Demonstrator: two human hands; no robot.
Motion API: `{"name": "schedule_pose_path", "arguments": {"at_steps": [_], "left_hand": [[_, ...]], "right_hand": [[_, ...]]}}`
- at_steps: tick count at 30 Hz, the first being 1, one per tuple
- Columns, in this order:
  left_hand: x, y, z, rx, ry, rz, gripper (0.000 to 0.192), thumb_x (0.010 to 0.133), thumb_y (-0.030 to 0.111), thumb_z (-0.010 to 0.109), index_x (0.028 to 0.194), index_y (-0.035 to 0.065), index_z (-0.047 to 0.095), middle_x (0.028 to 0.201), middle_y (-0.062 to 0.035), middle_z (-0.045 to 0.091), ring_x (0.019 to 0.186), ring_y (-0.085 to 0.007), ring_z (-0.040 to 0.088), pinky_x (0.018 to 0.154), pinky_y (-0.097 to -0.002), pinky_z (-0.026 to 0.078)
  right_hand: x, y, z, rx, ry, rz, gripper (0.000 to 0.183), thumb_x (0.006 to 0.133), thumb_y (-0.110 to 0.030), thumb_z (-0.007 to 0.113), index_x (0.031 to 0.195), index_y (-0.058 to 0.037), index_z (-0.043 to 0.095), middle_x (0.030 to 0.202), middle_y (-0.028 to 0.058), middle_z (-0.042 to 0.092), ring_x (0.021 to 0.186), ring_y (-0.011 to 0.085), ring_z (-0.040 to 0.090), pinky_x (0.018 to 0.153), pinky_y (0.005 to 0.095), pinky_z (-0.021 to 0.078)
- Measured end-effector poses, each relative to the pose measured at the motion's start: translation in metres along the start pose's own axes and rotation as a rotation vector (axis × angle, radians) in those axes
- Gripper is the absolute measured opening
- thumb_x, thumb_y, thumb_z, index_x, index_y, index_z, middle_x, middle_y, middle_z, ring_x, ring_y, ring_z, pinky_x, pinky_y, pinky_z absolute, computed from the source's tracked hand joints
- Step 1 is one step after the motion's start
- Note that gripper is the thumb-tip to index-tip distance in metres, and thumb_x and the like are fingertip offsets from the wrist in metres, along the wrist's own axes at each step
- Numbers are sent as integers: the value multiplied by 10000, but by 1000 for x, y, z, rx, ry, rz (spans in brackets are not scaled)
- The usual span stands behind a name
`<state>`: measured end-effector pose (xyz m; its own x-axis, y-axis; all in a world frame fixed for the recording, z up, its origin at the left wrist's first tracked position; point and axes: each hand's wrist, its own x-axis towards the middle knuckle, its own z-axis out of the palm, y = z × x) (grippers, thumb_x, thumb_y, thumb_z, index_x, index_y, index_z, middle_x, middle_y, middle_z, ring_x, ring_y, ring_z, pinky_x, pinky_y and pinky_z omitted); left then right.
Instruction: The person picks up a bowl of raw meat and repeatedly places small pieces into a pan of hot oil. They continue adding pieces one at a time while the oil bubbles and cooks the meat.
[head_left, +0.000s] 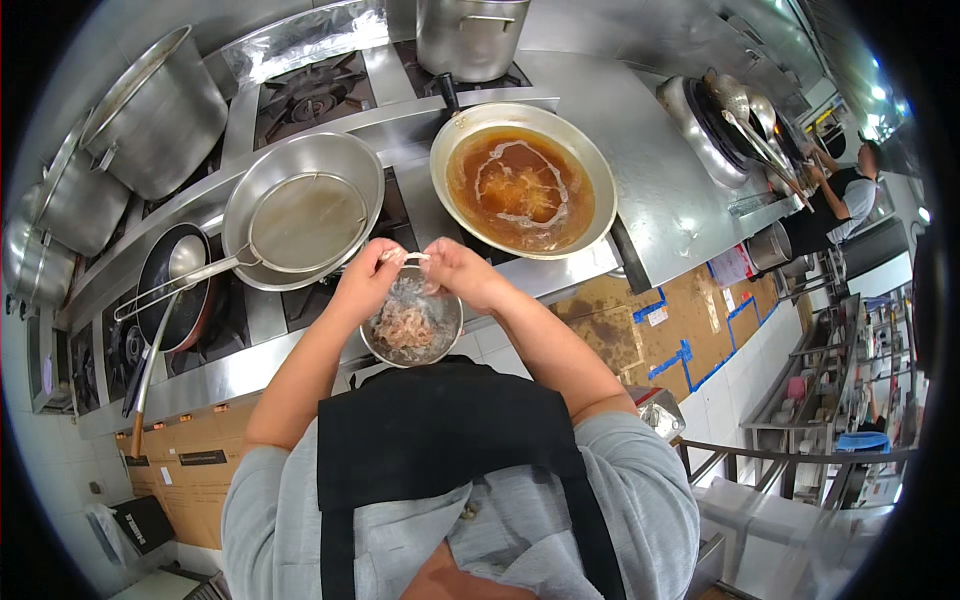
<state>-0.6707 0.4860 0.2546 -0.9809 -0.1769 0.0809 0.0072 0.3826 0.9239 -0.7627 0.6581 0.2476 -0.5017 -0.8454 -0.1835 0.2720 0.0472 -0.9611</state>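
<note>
Between my left hand (373, 279) and my right hand (463, 274), a small pale strip of raw food (412, 256) is pinched by the fingertips of both. They hold it just above the far rim of a metal bowl (453, 343). Inside that bowl is a clump of pinkish raw pieces (405, 326) with white powder around it; the exact food cannot be told. Beyond my right hand stands a wide pan of brown oil (525, 187), with a ring of pale foam and some bubbling in the middle. A wire-mesh strainer (307, 221) rests across a steel basin (247, 180) to the left.
A black frying pan (154, 270) sits at left, with a ladle (186, 262) and the strainer's handle across it. Large stockpots (161, 112) line the back-left burners. A steel counter (660, 217) lies right; farther off, another person (844, 195) works near a wok (705, 127).
</note>
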Motion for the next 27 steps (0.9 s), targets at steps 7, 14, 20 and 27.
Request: {"name": "schedule_pose_path", "arguments": {"at_steps": [7,14,20,27], "left_hand": [[-14,13,18,-303,-201,-219,200,897,164,523,1058,50,556,816,24,543,707,-61,486,638,-218,418],[-13,20,5,-521,-36,-270,190,909,165,505,1056,63,568,816,25,533,703,-61,469,625,-206,397],[-22,16,10,-640,23,-394,169,914,163,489,1027,53,550,805,19,517,699,-72,472,618,-205,397],[-35,6,10,-593,20,-400,161,915,165,491,1013,47,541,788,7,518,690,-67,477,611,-208,404]], "right_hand": [[-1,-7,-14,233,80,-59,173,873,-202,585,912,-68,483,751,-16,503,674,77,521,657,256,480],[-12,-24,-16,-121,-94,-19,132,874,-161,553,929,-41,554,795,13,581,664,93,547,591,243,479],[-8,-64,-66,386,281,-282,205,896,-250,522,813,-64,544,764,39,582,636,149,575,618,268,475],[9,-64,-175,382,632,-371,157,811,-34,588,741,-76,454,789,90,576,744,246,611,717,406,547]]}}
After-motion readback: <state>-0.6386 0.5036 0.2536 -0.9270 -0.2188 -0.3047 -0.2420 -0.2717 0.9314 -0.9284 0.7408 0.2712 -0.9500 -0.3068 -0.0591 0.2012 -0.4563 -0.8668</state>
